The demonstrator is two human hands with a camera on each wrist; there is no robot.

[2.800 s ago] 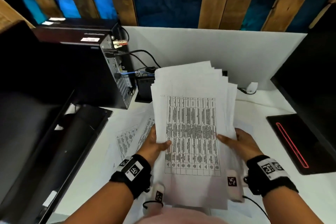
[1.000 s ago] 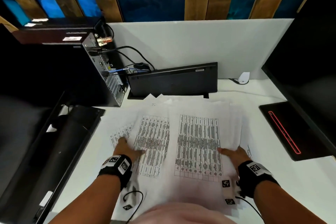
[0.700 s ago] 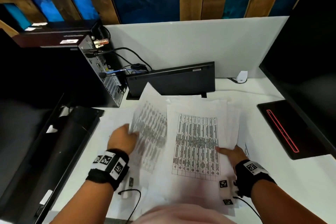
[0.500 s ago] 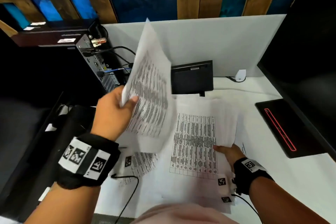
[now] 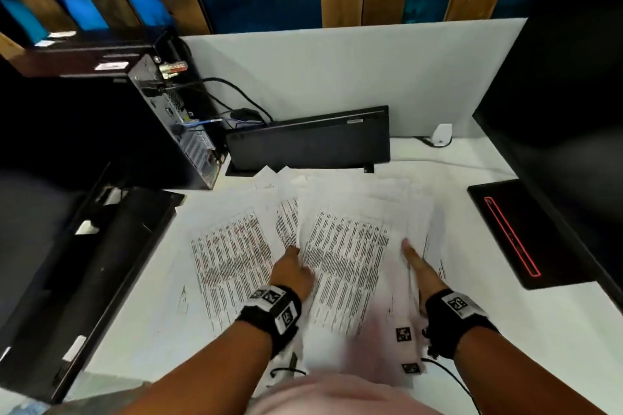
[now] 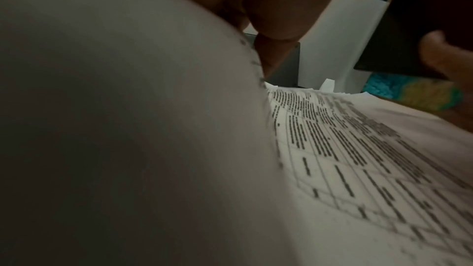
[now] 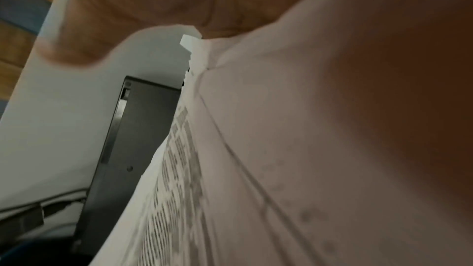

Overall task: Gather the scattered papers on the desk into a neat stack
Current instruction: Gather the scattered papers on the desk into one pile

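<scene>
**Both hands at the edges of a loose pile of printed sheets**

The papers (image 5: pixel 344 246) lay fanned and overlapping on the white desk (image 5: pixel 539 330), in front of a black keyboard (image 5: pixel 308 141) propped on edge against the white partition (image 5: pixel 337 71). The central sheets, printed with tables, formed an uneven pile; a further printed sheet (image 5: pixel 232 253) lay flat just to its left, partly tucked under it. The left hand (image 5: pixel 292 274) rested at the pile's left edge, its fingers curled at the margin of the top sheet; the left wrist view showed paper bowed up beside the fingers (image 6: pixel 276 17). The right hand (image 5: pixel 419 268) lay at the pile's right edge with fingers extended and straight, pressed against the sheets. A black computer tower (image 5: pixel 175 125) stood at the left rear, and a black pad with a red line (image 5: pixel 526 232) lay to the right.
</scene>
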